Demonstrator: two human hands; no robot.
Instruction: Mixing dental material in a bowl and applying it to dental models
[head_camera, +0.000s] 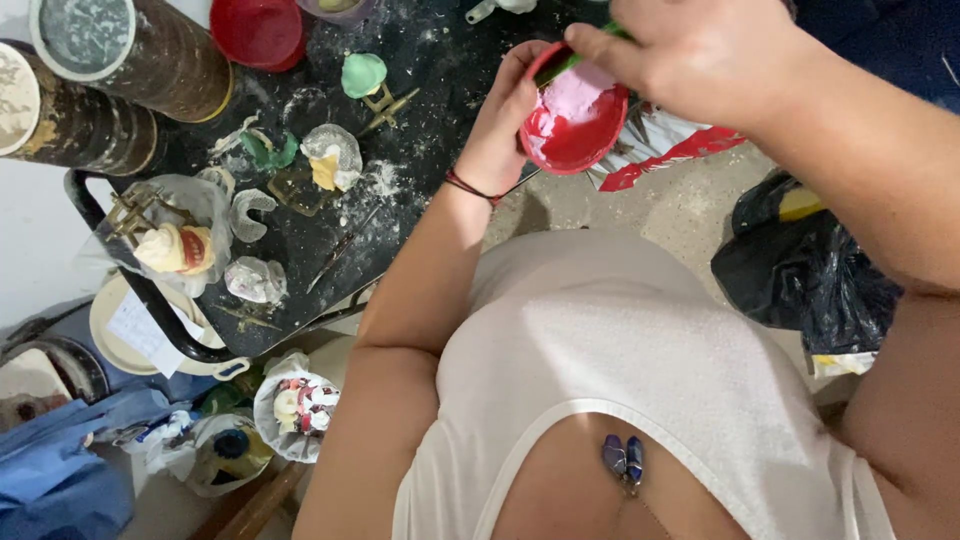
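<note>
The left hand (500, 125) cups a red, soft-looking rubber mixing bowl (580, 135) from its left side, fingers curled round the rim; the bowl holds a pale pink paste smeared up its wall; it probably flexes and is slippery where wet, so the dry outer wall is the place to grip; the right hand (690, 55) closes on a green-handled spatula (575, 60) dipping into it from above; left of the left hand, a second red bowl (258, 32) sits on the black dusty table (450, 50).
</note>
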